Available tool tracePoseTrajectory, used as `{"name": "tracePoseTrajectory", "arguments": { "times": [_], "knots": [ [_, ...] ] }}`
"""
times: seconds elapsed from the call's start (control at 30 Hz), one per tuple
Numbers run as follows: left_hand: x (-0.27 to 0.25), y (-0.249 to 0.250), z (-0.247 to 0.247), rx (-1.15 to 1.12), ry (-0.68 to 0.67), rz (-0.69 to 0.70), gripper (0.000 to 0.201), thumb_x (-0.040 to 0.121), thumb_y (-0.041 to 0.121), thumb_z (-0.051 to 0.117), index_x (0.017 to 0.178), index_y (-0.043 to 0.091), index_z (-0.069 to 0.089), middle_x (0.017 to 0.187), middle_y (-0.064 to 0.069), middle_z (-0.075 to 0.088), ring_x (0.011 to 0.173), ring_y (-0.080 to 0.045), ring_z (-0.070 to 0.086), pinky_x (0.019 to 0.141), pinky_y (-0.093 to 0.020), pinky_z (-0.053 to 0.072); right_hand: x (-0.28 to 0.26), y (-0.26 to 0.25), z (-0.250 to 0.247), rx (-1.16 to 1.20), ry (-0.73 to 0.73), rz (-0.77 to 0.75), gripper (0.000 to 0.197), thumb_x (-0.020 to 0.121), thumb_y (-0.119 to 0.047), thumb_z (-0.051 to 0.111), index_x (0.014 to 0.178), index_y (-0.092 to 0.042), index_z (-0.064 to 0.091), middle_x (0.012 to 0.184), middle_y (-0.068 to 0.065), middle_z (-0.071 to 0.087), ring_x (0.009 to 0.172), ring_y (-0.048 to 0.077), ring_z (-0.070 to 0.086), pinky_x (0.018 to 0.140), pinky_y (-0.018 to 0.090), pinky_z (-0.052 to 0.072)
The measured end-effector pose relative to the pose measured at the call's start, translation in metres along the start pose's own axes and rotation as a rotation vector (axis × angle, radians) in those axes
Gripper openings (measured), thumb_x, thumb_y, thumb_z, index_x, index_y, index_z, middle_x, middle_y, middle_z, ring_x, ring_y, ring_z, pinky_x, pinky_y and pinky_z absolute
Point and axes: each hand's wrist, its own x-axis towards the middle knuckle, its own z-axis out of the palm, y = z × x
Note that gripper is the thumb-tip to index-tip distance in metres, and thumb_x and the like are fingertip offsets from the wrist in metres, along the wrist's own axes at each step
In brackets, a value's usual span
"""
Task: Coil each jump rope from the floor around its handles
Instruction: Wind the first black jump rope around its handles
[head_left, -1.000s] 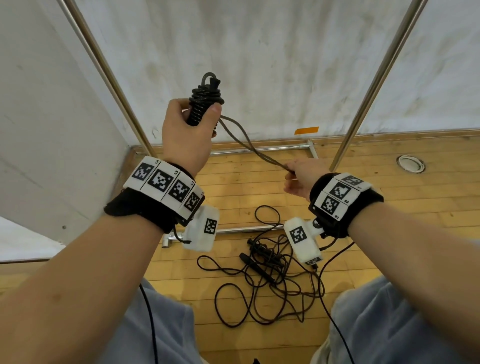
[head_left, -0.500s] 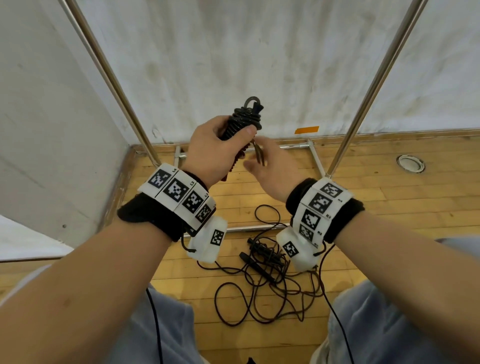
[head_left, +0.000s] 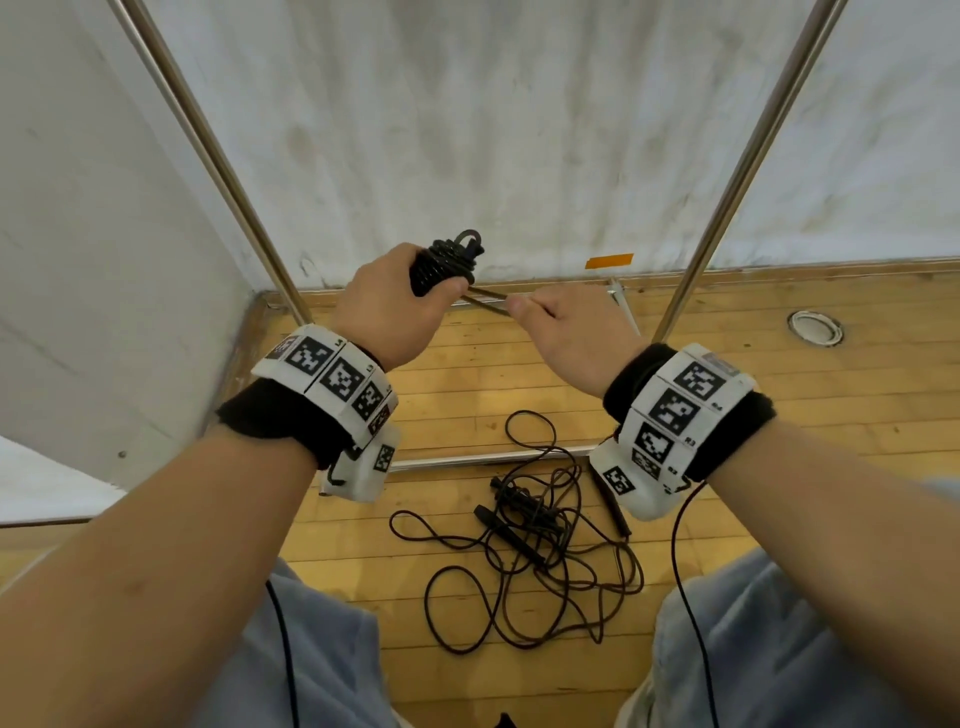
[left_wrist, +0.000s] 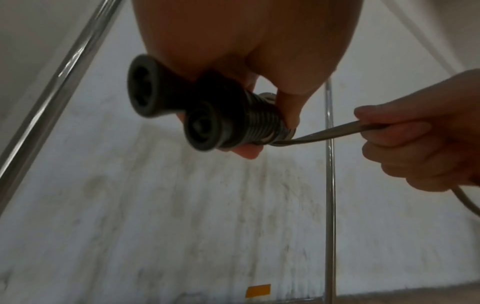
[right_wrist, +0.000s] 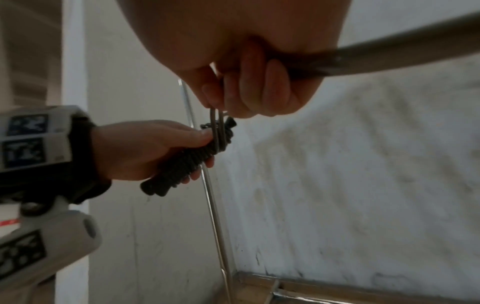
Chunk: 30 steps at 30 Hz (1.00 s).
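Note:
My left hand (head_left: 387, 306) grips a pair of black jump-rope handles (head_left: 441, 265) held together, with dark cord wound tightly round them. The handles' two round butt ends (left_wrist: 200, 127) show in the left wrist view below the coils. A short doubled length of cord (head_left: 488, 304) runs taut from the bundle to my right hand (head_left: 566, 322), which pinches it just right of the bundle. In the right wrist view the cord (right_wrist: 218, 127) passes between my right fingertips (right_wrist: 233, 102) down to the bundle (right_wrist: 187, 162). Another black jump rope (head_left: 524, 545) lies tangled on the wooden floor between my knees.
Two slanted metal poles (head_left: 218, 156) (head_left: 748, 156) rise against the white wall. A metal bar (head_left: 488, 457) lies across the floor above the tangle. An orange tape strip (head_left: 609, 261) marks the wall base and a round floor fitting (head_left: 814, 327) sits at right.
My left hand with the bundle has come down from higher up. My right hand came up to the bundle and now draws a short taut length of cord out to the right.

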Motion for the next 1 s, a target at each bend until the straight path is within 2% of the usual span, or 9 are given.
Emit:
{"name": "tracePoseTrajectory", "arguments": {
  "times": [0.13, 0.23, 0.3, 0.43, 0.53, 0.67, 0.8, 0.93, 1.0],
  "knots": [
    [-0.002, 0.002, 0.007, 0.028, -0.037, -0.015, 0.042, 0.086, 0.053, 0.056, 0.112, 0.021, 0.057, 0.079, 0.017, 0.053, 0.079, -0.014, 0.059, 0.07, -0.033, 0.049, -0.008, -0.012, 0.0, -0.119, -0.047, -0.123, 0.048, 0.1, -0.034, 0.031, 0.054, -0.02, 0.031, 0.05, -0.005, 0.033, 0.046, 0.011, 0.032, 0.048, 0.027, 0.021],
    [-0.002, 0.004, 0.011, -0.023, -0.045, -0.051, 0.048, 0.085, 0.053, 0.059, 0.119, 0.019, 0.052, 0.093, 0.006, 0.061, 0.077, -0.012, 0.061, 0.07, -0.033, 0.051, -0.008, -0.015, -0.005, -0.157, -0.032, -0.136, 0.048, 0.1, -0.034, 0.032, 0.054, -0.02, 0.033, 0.049, -0.005, 0.035, 0.046, 0.01, 0.033, 0.048, 0.026, 0.021],
    [0.0, 0.005, 0.009, -0.075, -0.061, -0.1, 0.056, 0.082, 0.054, 0.063, 0.121, 0.019, 0.047, 0.101, 0.002, 0.063, 0.079, -0.016, 0.064, 0.07, -0.037, 0.054, -0.007, -0.013, -0.009, -0.147, -0.002, -0.113, 0.047, 0.1, -0.034, 0.033, 0.055, -0.02, 0.035, 0.05, -0.006, 0.035, 0.046, 0.01, 0.035, 0.047, 0.026, 0.022],
    [-0.001, 0.003, 0.005, -0.059, -0.072, -0.113, 0.049, 0.079, 0.056, 0.065, 0.112, 0.022, 0.051, 0.091, 0.004, 0.066, 0.077, -0.018, 0.066, 0.071, -0.042, 0.057, 0.0, -0.004, -0.018, -0.089, 0.035, -0.014, 0.035, 0.098, -0.033, 0.04, 0.077, -0.013, 0.06, 0.062, -0.005, 0.048, 0.057, 0.008, 0.044, 0.051, 0.023, 0.027],
    [-0.005, 0.005, 0.005, 0.008, -0.106, -0.057, 0.042, 0.083, 0.055, 0.061, 0.112, 0.025, 0.058, 0.09, 0.005, 0.066, 0.078, -0.017, 0.065, 0.071, -0.037, 0.055, 0.003, -0.001, -0.022, -0.054, 0.008, -0.011, 0.03, 0.097, -0.031, 0.045, 0.08, -0.012, 0.061, 0.062, -0.004, 0.048, 0.057, 0.011, 0.044, 0.052, 0.024, 0.028],
    [-0.015, 0.015, 0.006, 0.216, -0.213, 0.068, 0.031, 0.09, 0.051, 0.052, 0.107, 0.026, 0.058, 0.081, 0.007, 0.061, 0.07, -0.013, 0.057, 0.056, -0.029, 0.042, 0.0, -0.006, -0.023, -0.074, -0.017, -0.07, 0.028, 0.096, -0.031, 0.047, 0.071, -0.022, 0.053, 0.059, -0.007, 0.046, 0.055, 0.009, 0.043, 0.05, 0.023, 0.026],
    [-0.03, 0.031, 0.01, 0.464, -0.236, 0.242, 0.027, 0.095, 0.046, 0.041, 0.108, 0.025, 0.051, 0.084, 0.008, 0.057, 0.07, -0.015, 0.053, 0.05, -0.028, 0.034, 0.001, -0.003, -0.024, -0.058, 0.082, -0.086, 0.03, 0.096, -0.029, 0.046, 0.078, -0.011, 0.062, 0.061, -0.004, 0.051, 0.057, 0.009, 0.044, 0.052, 0.022, 0.029],
    [-0.04, 0.041, 0.01, 0.359, -0.298, 0.36, 0.032, 0.095, 0.044, 0.029, 0.098, 0.022, 0.051, 0.084, 0.004, 0.062, 0.071, -0.019, 0.056, 0.058, -0.034, 0.043, 0.007, 0.004, -0.031, -0.029, 0.129, -0.013, 0.037, 0.096, -0.034, 0.046, 0.077, -0.007, 0.063, 0.06, -0.002, 0.049, 0.059, 0.016, 0.045, 0.054, 0.024, 0.033],
    [-0.043, 0.044, 0.009, 0.313, -0.29, 0.387, 0.043, 0.088, 0.056, 0.021, 0.093, 0.025, 0.051, 0.075, 0.007, 0.06, 0.066, -0.015, 0.055, 0.054, -0.031, 0.04, 0.007, 0.004, -0.032, -0.023, 0.116, 0.011, 0.039, 0.096, -0.035, 0.046, 0.077, -0.006, 0.064, 0.059, -0.002, 0.048, 0.058, 0.016, 0.045, 0.054, 0.024, 0.035]
  ]
}}
